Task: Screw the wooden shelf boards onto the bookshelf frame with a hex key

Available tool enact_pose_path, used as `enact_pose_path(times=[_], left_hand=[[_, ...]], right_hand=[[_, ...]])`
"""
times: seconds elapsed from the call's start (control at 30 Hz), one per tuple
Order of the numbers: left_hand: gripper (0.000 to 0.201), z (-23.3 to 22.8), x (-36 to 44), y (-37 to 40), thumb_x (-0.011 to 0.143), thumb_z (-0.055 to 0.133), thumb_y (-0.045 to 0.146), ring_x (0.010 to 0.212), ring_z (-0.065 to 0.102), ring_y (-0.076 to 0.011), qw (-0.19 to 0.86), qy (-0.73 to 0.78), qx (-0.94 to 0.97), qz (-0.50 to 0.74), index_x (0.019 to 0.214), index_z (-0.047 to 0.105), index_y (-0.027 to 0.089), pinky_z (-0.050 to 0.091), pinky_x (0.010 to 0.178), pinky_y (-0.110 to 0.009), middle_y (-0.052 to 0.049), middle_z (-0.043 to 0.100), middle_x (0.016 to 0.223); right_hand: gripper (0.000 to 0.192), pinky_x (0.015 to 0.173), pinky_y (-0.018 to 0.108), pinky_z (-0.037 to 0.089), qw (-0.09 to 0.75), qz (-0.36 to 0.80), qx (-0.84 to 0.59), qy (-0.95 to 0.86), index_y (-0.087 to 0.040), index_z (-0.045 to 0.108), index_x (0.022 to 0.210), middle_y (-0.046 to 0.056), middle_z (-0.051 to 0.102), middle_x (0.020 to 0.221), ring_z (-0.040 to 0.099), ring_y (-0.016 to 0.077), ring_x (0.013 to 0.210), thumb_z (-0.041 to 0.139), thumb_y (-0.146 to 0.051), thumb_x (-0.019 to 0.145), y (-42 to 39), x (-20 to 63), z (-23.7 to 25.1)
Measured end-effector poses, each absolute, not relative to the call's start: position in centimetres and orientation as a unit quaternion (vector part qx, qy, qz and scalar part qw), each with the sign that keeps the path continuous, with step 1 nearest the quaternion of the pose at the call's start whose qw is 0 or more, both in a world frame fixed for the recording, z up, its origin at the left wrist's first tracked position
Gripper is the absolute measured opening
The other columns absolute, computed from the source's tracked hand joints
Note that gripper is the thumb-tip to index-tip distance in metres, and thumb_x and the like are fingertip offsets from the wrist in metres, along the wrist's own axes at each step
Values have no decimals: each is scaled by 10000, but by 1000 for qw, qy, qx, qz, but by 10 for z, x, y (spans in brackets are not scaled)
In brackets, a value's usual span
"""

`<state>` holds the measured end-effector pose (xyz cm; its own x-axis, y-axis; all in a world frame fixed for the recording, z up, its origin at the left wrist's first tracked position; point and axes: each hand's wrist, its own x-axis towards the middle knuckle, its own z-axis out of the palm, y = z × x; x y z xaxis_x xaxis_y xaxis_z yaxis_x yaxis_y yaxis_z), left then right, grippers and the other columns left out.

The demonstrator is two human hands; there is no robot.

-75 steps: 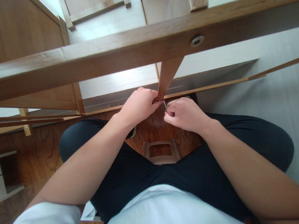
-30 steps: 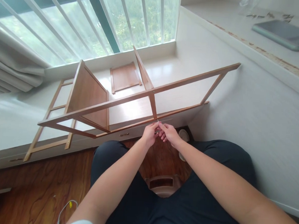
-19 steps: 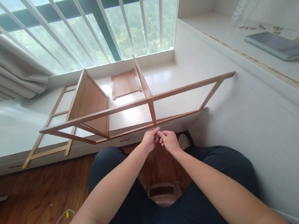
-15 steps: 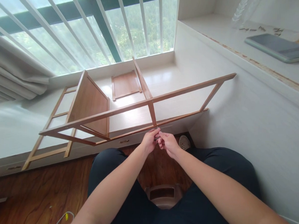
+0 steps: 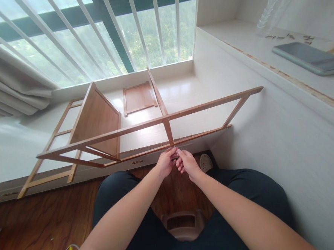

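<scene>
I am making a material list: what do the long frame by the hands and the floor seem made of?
Frame: probably wood with a clear satin finish, from its brown colour and soft sheen.
Floor: wood or printed laminate, perhaps varnished; dark wavy grain shows.

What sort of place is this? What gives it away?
Probably a room in a home, though I can't tell which. Signs: a barred window with a bunched curtain beside it, a wood-look floor, and a phone-like device on the right-hand shelf.
</scene>
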<state>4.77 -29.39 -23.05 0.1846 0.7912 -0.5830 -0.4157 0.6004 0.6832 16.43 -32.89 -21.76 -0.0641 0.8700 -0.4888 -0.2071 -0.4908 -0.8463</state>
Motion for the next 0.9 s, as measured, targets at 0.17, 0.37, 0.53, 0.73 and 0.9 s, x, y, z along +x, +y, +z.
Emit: enact_pose_path(times=[0.17,0.37,0.53,0.73,0.9], left_hand=[[402,-233,42,-291,614,901,338,667,615,-110,754,480,184,408,872,653,154,421,548,-213,11,639,743],[345,-235,38,-288,647,883,327,580,569,-96,775,458,193,390,819,641,152,399,521,-210,18,603,659],[348,-232,38,-289,664,871,334,530,549,-98,783,452,194,381,848,645,143,406,508,-218,19,590,621],[343,-226,38,-294,687,858,332,539,559,-93,776,460,184,389,857,632,139,419,523,-211,22,587,619],[354,-223,40,-295,691,852,358,457,500,-78,780,458,182,385,803,592,147,380,468,-215,35,559,588]], right_hand=[[257,419,157,353,402,607,-570,-381,-193,592,804,-57,577,526,488,68,434,679,-431,844,-329,174,-213],[189,371,167,327,376,638,-563,-366,-189,589,780,-43,573,524,472,80,403,566,-335,897,-323,172,-218],[223,363,175,363,358,697,-544,-300,-192,535,821,-39,566,558,496,87,401,489,-380,931,-324,168,-220],[272,348,163,347,359,711,-539,-273,-209,457,771,-36,571,538,490,87,390,481,-431,925,-328,163,-221],[290,346,166,354,367,704,-541,-277,-211,464,785,-40,574,540,491,89,391,470,-477,902,-332,158,-221]])
